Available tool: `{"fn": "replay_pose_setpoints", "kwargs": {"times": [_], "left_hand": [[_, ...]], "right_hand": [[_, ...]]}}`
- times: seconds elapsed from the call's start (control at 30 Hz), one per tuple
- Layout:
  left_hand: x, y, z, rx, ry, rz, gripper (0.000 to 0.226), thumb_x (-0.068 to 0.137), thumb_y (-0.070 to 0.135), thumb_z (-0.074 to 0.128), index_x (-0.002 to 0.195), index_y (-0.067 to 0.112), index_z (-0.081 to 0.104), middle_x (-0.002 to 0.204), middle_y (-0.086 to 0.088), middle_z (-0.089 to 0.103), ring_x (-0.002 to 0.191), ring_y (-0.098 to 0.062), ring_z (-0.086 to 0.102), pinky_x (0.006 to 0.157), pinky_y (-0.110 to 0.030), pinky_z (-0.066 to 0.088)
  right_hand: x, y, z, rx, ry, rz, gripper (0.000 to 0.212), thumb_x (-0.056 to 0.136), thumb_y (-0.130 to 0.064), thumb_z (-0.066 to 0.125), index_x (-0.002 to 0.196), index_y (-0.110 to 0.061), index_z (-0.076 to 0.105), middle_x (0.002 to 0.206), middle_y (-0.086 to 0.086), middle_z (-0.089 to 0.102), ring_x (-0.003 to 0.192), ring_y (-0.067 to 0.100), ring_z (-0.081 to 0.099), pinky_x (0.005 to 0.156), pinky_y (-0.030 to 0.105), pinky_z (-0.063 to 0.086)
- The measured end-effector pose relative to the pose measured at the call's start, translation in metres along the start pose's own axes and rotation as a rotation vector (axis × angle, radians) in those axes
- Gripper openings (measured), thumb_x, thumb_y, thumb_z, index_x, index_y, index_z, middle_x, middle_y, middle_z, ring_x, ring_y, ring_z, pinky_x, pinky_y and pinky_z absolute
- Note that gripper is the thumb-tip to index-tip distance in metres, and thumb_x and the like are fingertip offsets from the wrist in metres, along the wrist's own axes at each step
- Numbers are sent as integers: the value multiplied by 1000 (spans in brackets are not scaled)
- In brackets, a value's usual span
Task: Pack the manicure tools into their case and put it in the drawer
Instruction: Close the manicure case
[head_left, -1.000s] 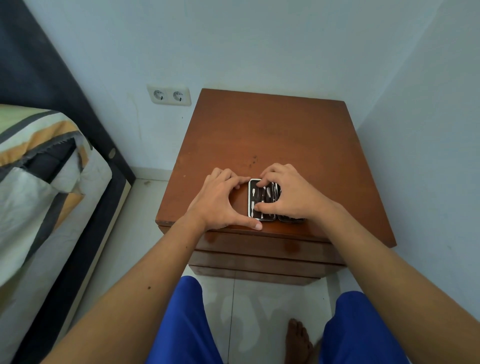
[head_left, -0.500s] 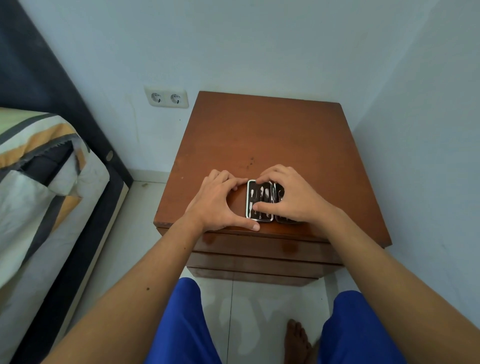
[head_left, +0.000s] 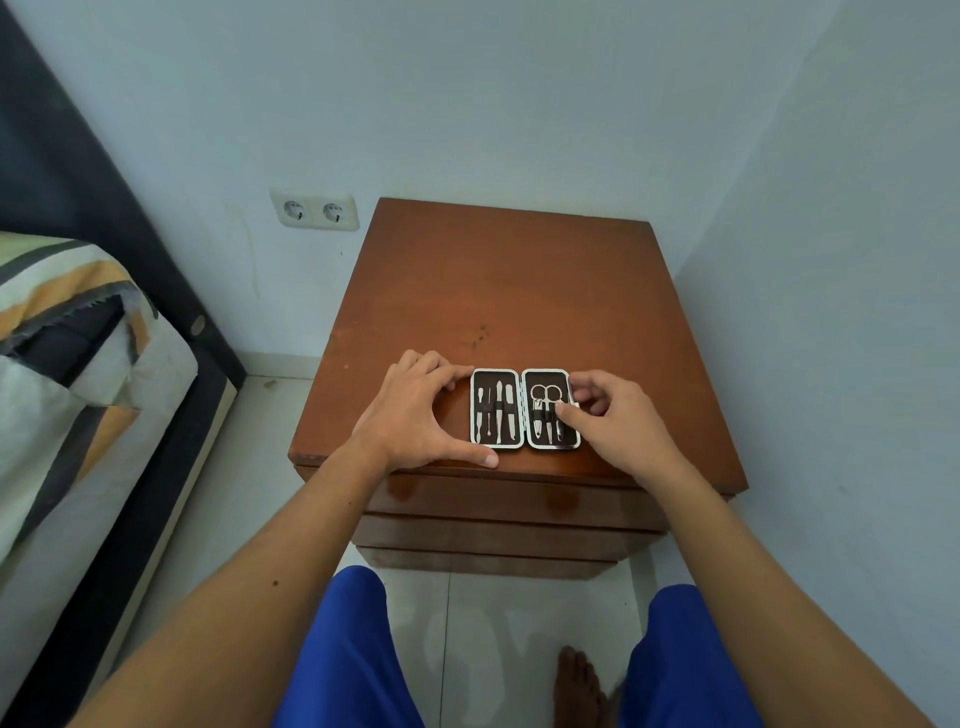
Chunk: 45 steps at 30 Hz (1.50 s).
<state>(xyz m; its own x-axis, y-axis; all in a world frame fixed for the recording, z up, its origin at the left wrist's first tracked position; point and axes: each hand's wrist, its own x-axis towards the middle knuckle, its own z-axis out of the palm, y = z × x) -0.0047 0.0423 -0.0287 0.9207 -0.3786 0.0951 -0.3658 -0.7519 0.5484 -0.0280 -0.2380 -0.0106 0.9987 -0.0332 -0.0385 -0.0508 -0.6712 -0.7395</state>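
Hands are placed on both sides of the opened case (head_left: 524, 409), which lies flat near the front edge of the nightstand (head_left: 519, 291). Going from the left: the left hand (head_left: 415, 415) is curved around the left side of the case, the fingertips touching its far left corner and the thumb lying just beside its near left corner, so the case is braced but nothing is gripped. The case is spread in two halves side by side, joined by a hinge that runs away from the person; each half is long in the same direction. In the left half, slim metal tools (head_left: 497, 410) are held under a strap; in the right half, small scissors (head_left: 544, 395) and other pieces are seen. The right hand (head_left: 618, 421) is at the right half, its thumb pressed on the tools there, fingers behind the right rim. For closing, probably one half must be folded over the hinge onto the other. The drawers (head_left: 498, 504) under the top are seen shut.
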Motion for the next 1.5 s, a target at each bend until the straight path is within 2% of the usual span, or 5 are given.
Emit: {"fn": "replay_pose_setpoints", "kwargs": {"times": [0.3, 0.6, 0.9, 1.03, 1.5], "left_hand": [[-1, 2, 0, 5, 33, -12, 118, 41, 99, 75, 137, 32, 60, 108, 19, 46, 106, -8, 41, 99, -31, 42], [-2, -1, 3, -41, 106, 19, 82, 56, 93, 74, 114, 35, 68, 97, 23, 51, 99, -7, 46, 93, -29, 43], [-4, -1, 4, -80, 116, 37, 79, 54, 91, 75, 110, 36, 69, 98, 19, 57, 100, -8, 46, 89, -24, 39], [-6, -3, 3, -95, 97, 29, 87, 52, 94, 73, 115, 35, 71, 101, 21, 56, 103, -7, 44, 88, -15, 34], [-6, -4, 8, -32, 111, 85, 68, 83, 78, 68, 133, 33, 68, 125, 20, 63, 114, -4, 47, 101, -33, 38]], "right_hand": [[49, -21, -26, 208, -225, 120, 40, 91, 10, 68, 128, -7, 68, 105, 9, 74, 95, 20, 71, 85, 27, 60], [84, -77, -30, -131, -417, -205, 31, 95, -6, 68, 120, -23, 78, 104, -8, 77, 96, 8, 73, 88, 27, 59], [33, -40, -28, 109, -383, -224, 24, 91, -32, 80, 115, -28, 80, 109, -8, 78, 102, 11, 73, 97, 37, 58], [11, -15, -13, 15, -347, -253, 38, 84, -46, 83, 120, -39, 75, 122, -16, 65, 115, 5, 64, 103, 38, 54], [12, 6, -1, -76, -282, -320, 65, 78, -50, 86, 138, -33, 65, 129, -21, 56, 122, 3, 52, 100, 21, 48]]}}
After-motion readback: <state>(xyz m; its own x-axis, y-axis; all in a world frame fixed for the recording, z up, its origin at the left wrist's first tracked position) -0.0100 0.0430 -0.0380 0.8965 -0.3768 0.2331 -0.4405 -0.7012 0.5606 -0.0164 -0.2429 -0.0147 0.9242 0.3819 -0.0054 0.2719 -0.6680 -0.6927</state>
